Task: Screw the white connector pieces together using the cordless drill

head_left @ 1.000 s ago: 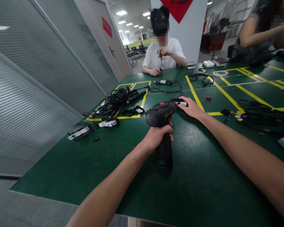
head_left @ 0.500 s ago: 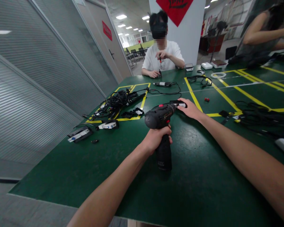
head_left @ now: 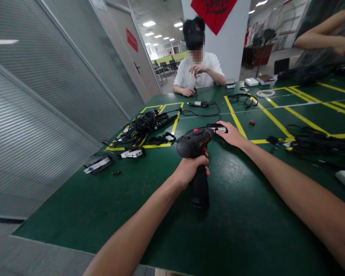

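My left hand (head_left: 193,168) is wrapped round the grip of a black cordless drill (head_left: 194,143) with red buttons. The drill points away and to the right, and its front end meets a small black-and-silver device (head_left: 218,128). Around the far right end of that device my right hand (head_left: 229,133) is closed, pressing it on the green table. The drill's body partly hides the device, so I cannot tell what kind it is or exactly where the tip touches. Two similar opened black-and-white units (head_left: 99,164) lie to the left.
A tangle of black cables (head_left: 146,122) lies inside yellow tape at the left, more cables (head_left: 319,140) at the right. A pen-shaped tool (head_left: 197,104) with a cord lies ahead. Across the table (head_left: 149,214) a person in white (head_left: 198,73) works; another person's arm (head_left: 322,40) shows far right.
The view has shifted very slightly. Both hands, the drill and the device keep nearly the same places. The person at far right has moved their arms.
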Motion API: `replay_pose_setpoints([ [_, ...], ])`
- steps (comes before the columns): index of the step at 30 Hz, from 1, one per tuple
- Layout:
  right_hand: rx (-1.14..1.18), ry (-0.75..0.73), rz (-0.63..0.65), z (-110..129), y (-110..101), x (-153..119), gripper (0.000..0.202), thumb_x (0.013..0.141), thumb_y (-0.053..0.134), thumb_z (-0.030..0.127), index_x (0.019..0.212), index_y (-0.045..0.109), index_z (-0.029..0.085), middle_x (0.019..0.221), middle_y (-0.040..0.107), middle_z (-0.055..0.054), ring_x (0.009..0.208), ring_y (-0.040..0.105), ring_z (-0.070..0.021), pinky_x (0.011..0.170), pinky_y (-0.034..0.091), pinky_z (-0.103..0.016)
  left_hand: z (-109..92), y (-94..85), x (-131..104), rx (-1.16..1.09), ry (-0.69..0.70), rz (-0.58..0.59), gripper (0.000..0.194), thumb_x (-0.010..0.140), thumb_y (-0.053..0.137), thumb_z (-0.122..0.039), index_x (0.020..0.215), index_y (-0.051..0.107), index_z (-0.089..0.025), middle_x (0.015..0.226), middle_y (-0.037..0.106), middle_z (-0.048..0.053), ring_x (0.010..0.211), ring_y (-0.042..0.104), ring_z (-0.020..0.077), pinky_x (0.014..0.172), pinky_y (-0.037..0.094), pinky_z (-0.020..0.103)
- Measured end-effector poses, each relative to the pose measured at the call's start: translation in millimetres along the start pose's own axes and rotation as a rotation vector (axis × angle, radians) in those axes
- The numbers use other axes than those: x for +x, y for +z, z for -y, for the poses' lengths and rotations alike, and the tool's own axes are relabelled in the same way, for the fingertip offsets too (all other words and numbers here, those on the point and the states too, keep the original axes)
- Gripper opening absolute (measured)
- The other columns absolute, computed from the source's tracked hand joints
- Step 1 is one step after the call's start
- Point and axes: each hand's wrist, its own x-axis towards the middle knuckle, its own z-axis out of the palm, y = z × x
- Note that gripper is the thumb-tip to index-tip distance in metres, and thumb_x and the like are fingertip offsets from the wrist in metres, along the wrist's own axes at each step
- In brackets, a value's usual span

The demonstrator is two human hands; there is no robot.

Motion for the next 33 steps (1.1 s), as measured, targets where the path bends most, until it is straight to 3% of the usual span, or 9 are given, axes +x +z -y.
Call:
replay_pose_setpoints([
  [7,-0.001,-0.001,-0.003,-0.1,-0.2,-0.5,0.047,0.087,0.061,0.036,0.132,0.059,0.023,0.128,0.061,-0.011,0.115,0.06,-0.0283,0.103,0.043,-0.044,0.5,-1.4,0.5,-0.021,0.02,0.017,0.02,0.068,0.061,-0.018,0.086,0.055,-0.014,0.073,0.057,0.0,0.052,0.058,0.0106,0.053,0.046,0.024],
  [33,-0.01,0.014,-0.004,0.0,-0.1,-0.1,0.047,0.087,0.059,0.036,0.132,0.058,0.023,0.123,0.061,-0.011,0.109,0.062,-0.0278,0.099,0.046,-0.043,2.5,1.4,4.3,-0.018,0.015,0.02,0.017,0.066,0.06,-0.017,0.082,0.056,-0.015,0.062,0.058,0.0,0.049,0.057,0.0118,0.051,0.045,0.024],
])
